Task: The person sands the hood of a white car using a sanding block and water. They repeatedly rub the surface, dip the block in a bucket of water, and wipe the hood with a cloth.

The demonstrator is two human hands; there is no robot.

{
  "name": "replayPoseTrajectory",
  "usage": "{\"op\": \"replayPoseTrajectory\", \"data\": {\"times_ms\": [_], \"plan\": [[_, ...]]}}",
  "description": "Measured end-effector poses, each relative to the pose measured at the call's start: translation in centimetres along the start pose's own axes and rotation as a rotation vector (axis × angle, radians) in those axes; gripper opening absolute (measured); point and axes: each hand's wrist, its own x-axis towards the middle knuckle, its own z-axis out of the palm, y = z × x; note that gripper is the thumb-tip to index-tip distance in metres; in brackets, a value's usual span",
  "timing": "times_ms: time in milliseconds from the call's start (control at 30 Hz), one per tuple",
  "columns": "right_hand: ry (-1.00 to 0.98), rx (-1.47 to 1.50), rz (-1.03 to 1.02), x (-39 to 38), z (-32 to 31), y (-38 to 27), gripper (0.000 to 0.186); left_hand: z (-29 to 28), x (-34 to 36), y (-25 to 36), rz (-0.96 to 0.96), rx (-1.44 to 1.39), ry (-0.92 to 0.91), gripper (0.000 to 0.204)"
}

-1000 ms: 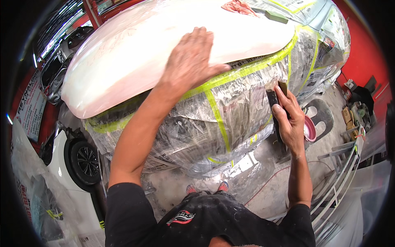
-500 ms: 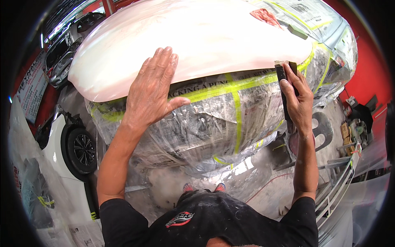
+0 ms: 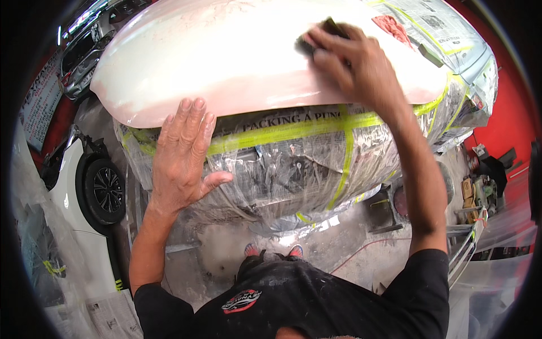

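A pale pink-white curved body panel [image 3: 226, 62] spans the upper view above a car front wrapped in newspaper, clear plastic and yellow-green tape [image 3: 288, 169]. My right hand [image 3: 355, 70], blurred, grips a dark sanding block [image 3: 307, 45] over the panel's right half. My left hand [image 3: 183, 161] is open, fingers extended and thumb out, by the panel's lower edge and the masking below it. A crumpled red cloth [image 3: 389, 27] and a green block [image 3: 429, 53] lie at the upper right, beyond my right hand.
A white car body with a wheel [image 3: 104, 189] stands at the left, a dark car [image 3: 82, 65] farther back. At the right are a red wall [image 3: 516, 152], assorted gear [image 3: 483, 186] and a metal rack [image 3: 463, 248]. A thin red hose [image 3: 361, 251] crosses the floor near my feet.
My right hand has swung up from the masked side onto the panel with the dark block. My left hand has moved left and down from the middle of the panel toward its lower edge.
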Motion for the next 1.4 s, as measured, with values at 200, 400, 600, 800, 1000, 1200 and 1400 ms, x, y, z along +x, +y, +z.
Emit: {"op": "replayPoseTrajectory", "data": {"times_ms": [200, 400, 600, 800, 1000, 1200, 1400], "plan": [[0.070, -0.019, -0.046, -1.7, 0.9, -3.2, 0.037, -0.7, 0.6, -0.2, 0.058, -0.099, 0.110, 0.075], [0.016, -0.034, 0.050, 2.5, 1.4, -2.4, 0.037, -1.1, 4.2, 0.6, 0.155, -0.131, 0.211, 0.060], [-0.181, 0.046, 0.227, 2.2, -0.9, 0.7, 0.035, -2.2, 3.7, -2.1, 0.104, -0.096, 0.212, 0.050], [-0.171, 0.070, -0.008, 1.8, -1.4, 1.6, 0.037, -2.7, 1.8, -4.5, 0.057, -0.085, 0.216, 0.046], [-0.405, -0.136, 0.348, 6.6, -0.2, 7.0, 0.039, 0.2, 5.3, -4.6, 0.032, -0.163, 0.319, 0.054], [-0.281, 0.006, 0.103, 5.1, -0.3, 1.9, 0.038, 1.0, 5.2, -4.9, -0.011, -0.110, 0.332, 0.078], [-0.400, -0.061, 0.228, 6.7, -0.4, 2.6, 0.040, 1.6, 4.9, -5.1, 0.000, -0.144, 0.337, 0.085]]}}
